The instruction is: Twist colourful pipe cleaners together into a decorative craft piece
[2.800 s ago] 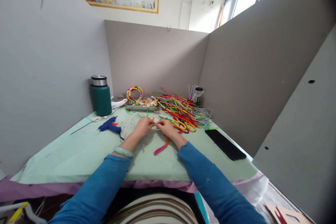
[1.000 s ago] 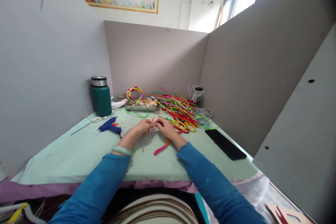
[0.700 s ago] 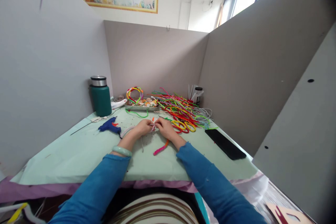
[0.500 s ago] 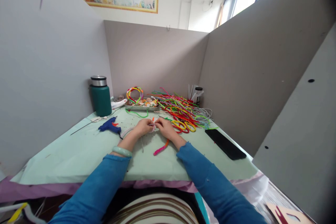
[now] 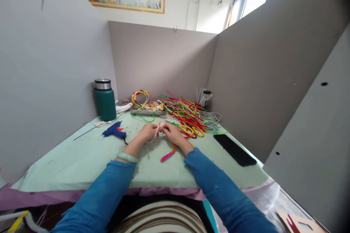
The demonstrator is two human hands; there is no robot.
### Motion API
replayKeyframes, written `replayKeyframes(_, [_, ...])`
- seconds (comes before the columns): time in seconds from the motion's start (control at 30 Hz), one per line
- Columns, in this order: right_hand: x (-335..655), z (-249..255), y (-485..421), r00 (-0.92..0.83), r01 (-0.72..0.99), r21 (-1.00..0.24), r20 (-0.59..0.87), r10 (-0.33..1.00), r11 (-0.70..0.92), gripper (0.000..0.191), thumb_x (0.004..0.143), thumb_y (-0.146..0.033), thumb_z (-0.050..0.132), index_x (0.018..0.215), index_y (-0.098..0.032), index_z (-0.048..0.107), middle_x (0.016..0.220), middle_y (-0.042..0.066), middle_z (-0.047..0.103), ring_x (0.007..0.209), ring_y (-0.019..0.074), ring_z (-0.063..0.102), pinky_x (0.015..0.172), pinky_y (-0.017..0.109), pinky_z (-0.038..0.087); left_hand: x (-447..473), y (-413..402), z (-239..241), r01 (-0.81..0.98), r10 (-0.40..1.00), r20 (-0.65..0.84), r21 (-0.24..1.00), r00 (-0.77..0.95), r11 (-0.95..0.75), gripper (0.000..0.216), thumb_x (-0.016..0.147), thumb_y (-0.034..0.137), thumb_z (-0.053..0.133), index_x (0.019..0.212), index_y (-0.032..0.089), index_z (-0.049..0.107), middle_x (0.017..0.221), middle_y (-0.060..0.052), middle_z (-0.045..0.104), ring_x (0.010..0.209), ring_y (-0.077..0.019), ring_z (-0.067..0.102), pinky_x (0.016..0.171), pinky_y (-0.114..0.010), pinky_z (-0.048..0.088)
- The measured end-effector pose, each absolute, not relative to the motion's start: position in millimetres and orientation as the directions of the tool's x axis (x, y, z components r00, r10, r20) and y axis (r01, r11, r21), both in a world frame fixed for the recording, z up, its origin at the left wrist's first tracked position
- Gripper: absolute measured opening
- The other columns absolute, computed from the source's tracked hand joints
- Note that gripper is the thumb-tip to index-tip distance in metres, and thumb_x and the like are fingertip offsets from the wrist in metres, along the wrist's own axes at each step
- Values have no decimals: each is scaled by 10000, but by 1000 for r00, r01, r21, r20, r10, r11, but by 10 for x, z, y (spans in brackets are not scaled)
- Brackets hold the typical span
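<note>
My left hand (image 5: 147,132) and my right hand (image 5: 171,133) meet at the middle of the green table cover (image 5: 82,160), fingers pinched together. Between them they hold a pale pink pipe cleaner (image 5: 156,131), which loops over the left fingers. A pink and orange pipe cleaner (image 5: 168,154) lies on the cover just under my right wrist. A jade bangle (image 5: 127,157) sits on my left wrist.
A blue glue gun (image 5: 114,131) lies left of my hands. A green flask (image 5: 105,99) stands at the back left. A metal tray (image 5: 148,109) and a heap of coloured pipe cleaners (image 5: 191,114) fill the back. A black phone (image 5: 234,149) lies at the right.
The hands stayed together in the same spot. The pale pipe cleaner has been worked round, and its loop now shows over my left fingers.
</note>
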State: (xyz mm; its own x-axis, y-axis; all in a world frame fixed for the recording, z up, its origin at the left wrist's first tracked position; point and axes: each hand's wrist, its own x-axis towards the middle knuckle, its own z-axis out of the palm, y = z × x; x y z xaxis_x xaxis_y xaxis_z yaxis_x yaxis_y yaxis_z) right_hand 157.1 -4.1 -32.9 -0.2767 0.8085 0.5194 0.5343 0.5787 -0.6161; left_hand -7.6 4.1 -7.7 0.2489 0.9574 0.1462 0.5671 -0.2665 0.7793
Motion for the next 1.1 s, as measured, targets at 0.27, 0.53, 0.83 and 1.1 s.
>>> replayKeyframes(0.27, [1556,-341,-61,-307,485,-626,532,789,611,206,821,-138,492,917,-182,668,861,26,690,763,147,600,699,250,420,-93,97,-159,539,949,190,787,250,-299,577,643,713,571,525,149,591,513,-18,538,555,-136,449,540,-248,298])
replayKeyframes(0.53, [1541,-355,-49,-261,548,-586,558,788,596,122,802,-187,524,799,-174,646,749,13,653,676,143,551,617,238,372,-77,90,-162,526,938,207,784,279,-329,588,666,725,521,514,159,545,508,-2,502,541,-127,428,558,-255,303])
replayKeyframes(0.83, [1520,-345,-47,-214,553,-617,544,811,560,102,774,-175,539,725,-167,628,683,1,622,630,129,523,589,229,345,-60,86,-187,468,940,206,825,273,-317,537,688,668,525,576,146,583,501,-1,508,505,-118,417,524,-254,289])
replayKeyframes(1.1, [1517,-388,-2,-204,502,-659,539,817,560,115,787,-237,546,759,-168,633,708,4,624,641,128,520,608,233,358,-62,85,-188,458,948,211,836,240,-302,510,710,636,501,614,146,603,494,3,502,484,-116,405,507,-257,272])
